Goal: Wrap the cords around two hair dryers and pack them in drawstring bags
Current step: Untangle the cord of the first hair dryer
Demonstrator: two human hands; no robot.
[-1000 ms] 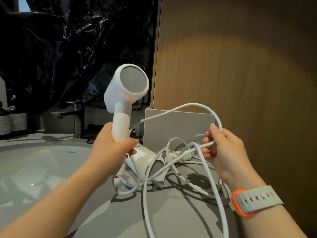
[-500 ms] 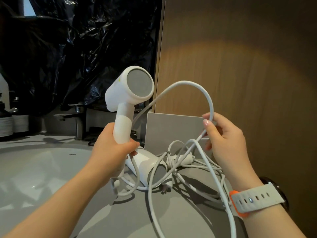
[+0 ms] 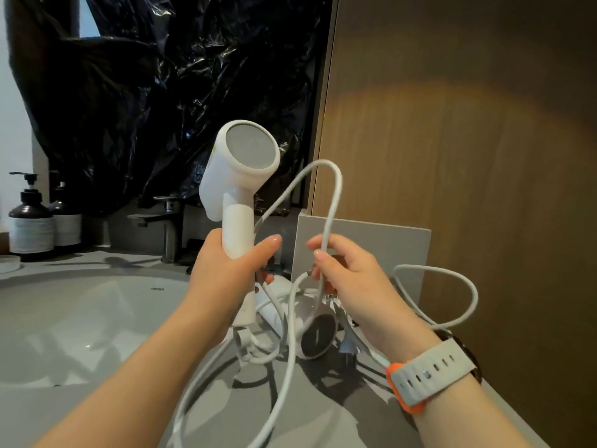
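Note:
My left hand [image 3: 226, 270] grips the handle of a white hair dryer [image 3: 240, 171], held upright above the counter with its round grille facing me. My right hand [image 3: 349, 276] pinches this dryer's white cord [image 3: 336, 189], which arches in a loop from the handle base up and over to my fingers, close to the handle. A second white hair dryer [image 3: 310, 331] lies on the grey counter [image 3: 323, 412] beneath my hands, its dark round end toward me, with tangled cord around it. More cord loops out to the right [image 3: 465, 286] and hangs down in front.
A white sink basin [image 3: 80, 324] lies at the left, with a tap [image 3: 164, 221] behind it and two dark pump bottles [image 3: 32, 221] at the far left. A grey box [image 3: 371, 240] stands against the wooden wall [image 3: 468, 156]. Black plastic sheeting [image 3: 181, 85] hangs behind.
My right hand has moved left toward the dryer handle, carrying the cord loop with it. The dryer has stayed upright in my left hand. A loop of cord now swings out to the right.

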